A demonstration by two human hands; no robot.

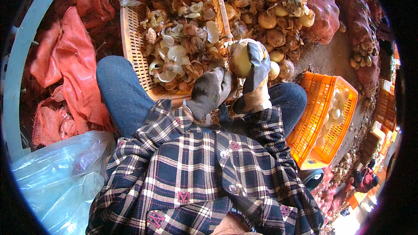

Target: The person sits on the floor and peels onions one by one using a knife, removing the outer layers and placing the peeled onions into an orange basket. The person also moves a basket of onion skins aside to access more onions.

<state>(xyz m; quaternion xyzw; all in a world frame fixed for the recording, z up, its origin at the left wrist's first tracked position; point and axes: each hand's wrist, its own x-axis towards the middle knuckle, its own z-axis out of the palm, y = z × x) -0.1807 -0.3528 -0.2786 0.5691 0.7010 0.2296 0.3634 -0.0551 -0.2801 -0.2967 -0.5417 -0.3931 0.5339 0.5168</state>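
Observation:
My right hand (257, 71), in a grey and tan work glove, grips a large onion (241, 59) with its pale flesh partly bare and some dry skin at the top. Close to the onion's lower left is my left hand (212, 88), gloved in dark grey, with its fingers curled. Whether it holds a tool or a bit of skin is hidden. Under and beyond the left hand stands an orange plastic crate (125, 36) holding onion skins (192, 36) and pale peeled layers. A heap of unpeeled onions (267, 20) lies behind the right hand.
An orange crate of peeled onions (347, 99) stands at the right. Red mesh sacks (75, 52) lie at the left, above a clear plastic bag (62, 182). Filled sacks (321, 9) stand at the upper right. Another person (365, 179) is far off at the lower right.

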